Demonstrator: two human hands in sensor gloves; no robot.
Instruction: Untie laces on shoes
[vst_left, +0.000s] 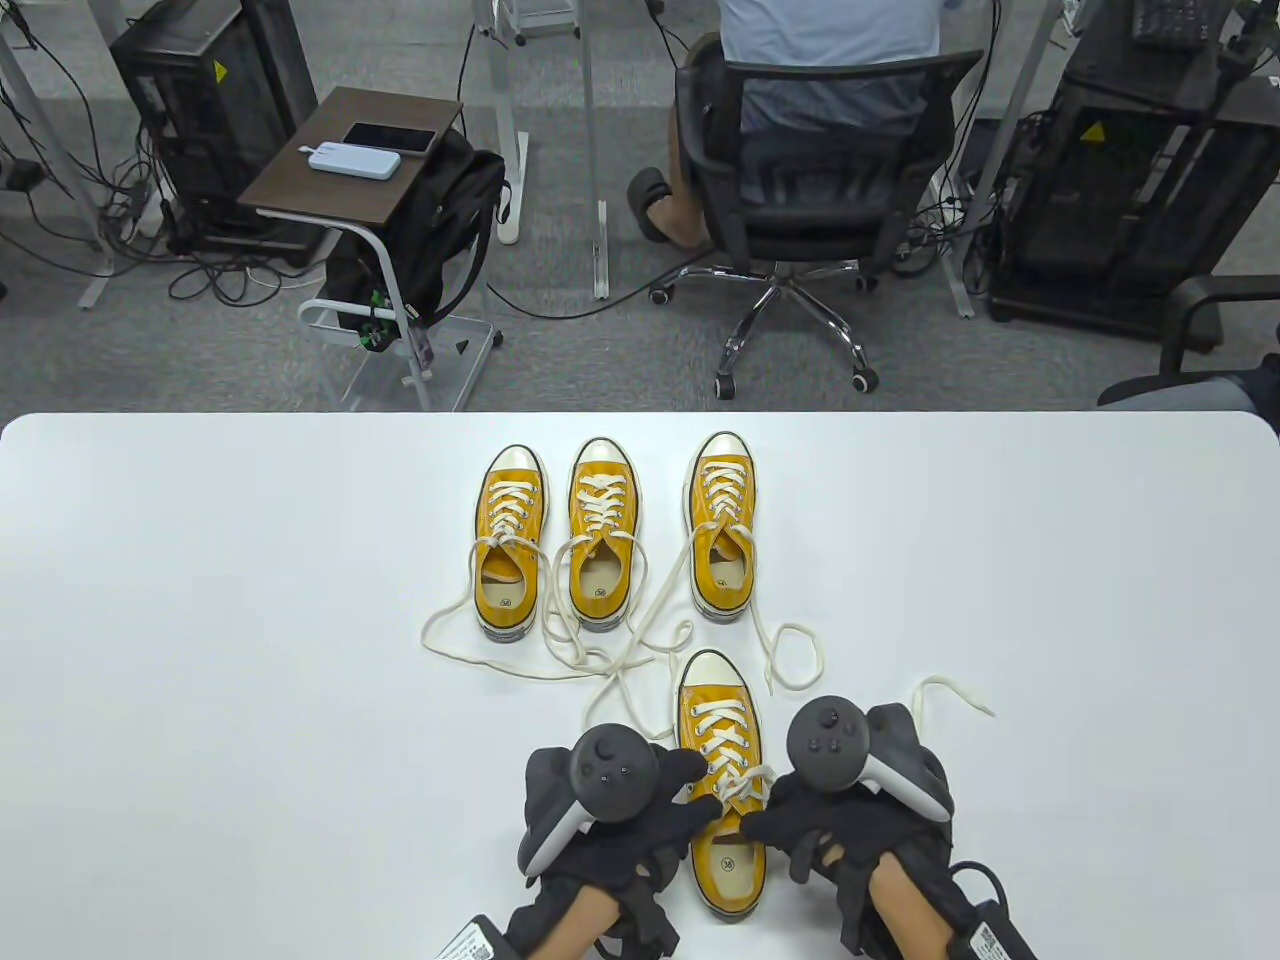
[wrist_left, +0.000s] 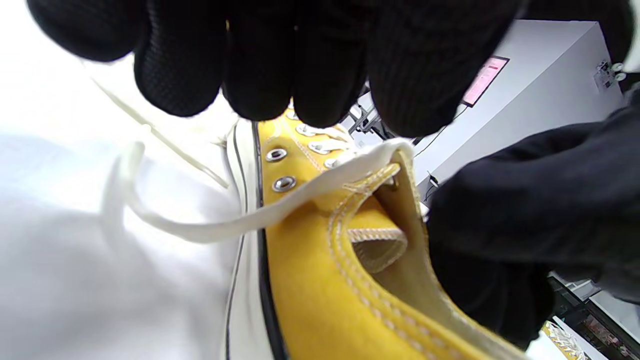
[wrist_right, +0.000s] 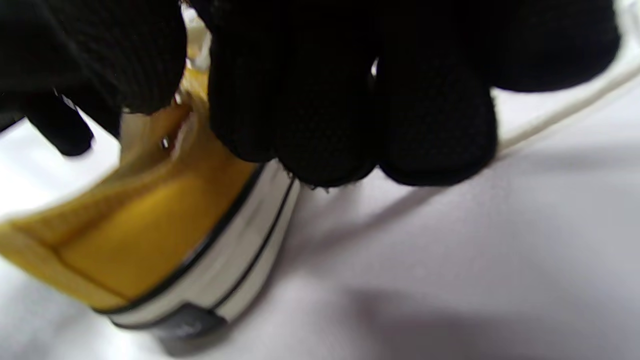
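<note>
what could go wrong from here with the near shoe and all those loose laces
1. Both hands, left hand and right hand, work at the near shoe; nothing pins it, so a hard pull on its lace may drag or tip it.
2. Loose laces from the three far shoes trail right up to the near shoe; a hand could snag one and shift them.

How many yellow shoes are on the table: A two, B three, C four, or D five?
C: three shoes stand in a row at the back of the table, and a fourth shoe lies nearer, between the left hand and the right hand.
</note>
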